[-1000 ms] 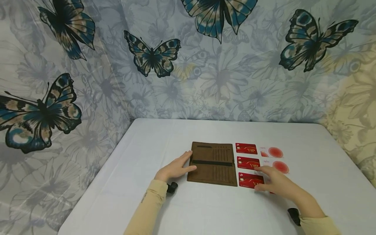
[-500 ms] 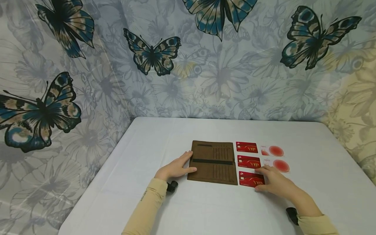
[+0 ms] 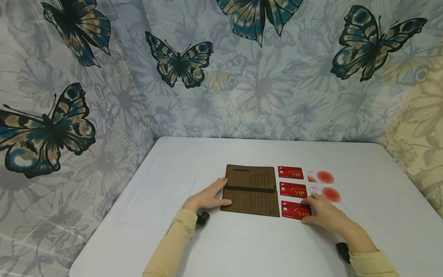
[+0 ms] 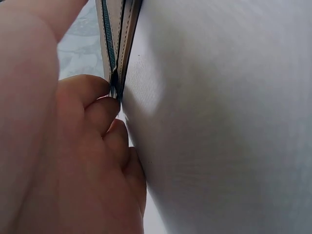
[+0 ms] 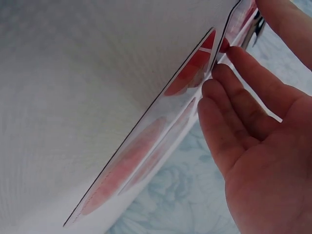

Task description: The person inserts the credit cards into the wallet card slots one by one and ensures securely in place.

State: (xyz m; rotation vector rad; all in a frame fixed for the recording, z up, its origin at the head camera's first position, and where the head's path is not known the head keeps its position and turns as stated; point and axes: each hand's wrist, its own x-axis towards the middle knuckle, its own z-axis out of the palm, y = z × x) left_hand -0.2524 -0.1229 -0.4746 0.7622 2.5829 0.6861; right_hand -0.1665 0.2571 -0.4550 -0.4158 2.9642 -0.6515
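Note:
In the head view, a brown wallet (image 3: 249,209) lies spread flat on the table, card slots upward. My left hand (image 3: 204,196) rests at its left edge, fingertips and thumb touching the leather. The left wrist view shows those fingers at the layered, stitched wallet edge. Right of the wallet, red VIP cards lie in a column: a far one (image 3: 290,172), a middle one (image 3: 292,189) and a near one (image 3: 292,209). My right hand (image 3: 327,215) has thumb and index finger at opposite long edges of the near card, pinching its right end. Its right corner is partly hidden.
Clear cards with red circles, a far one (image 3: 325,177) and a nearer one (image 3: 331,194), lie beyond the red column. Another clear card (image 5: 122,161) appears below my right hand in the right wrist view. The white table (image 3: 138,234) meets a butterfly-patterned wall covering (image 3: 242,96).
My right thumb and index finger have drawn in to the near red card's edges. The left hand stays on the wallet. The head view has tilted slightly.

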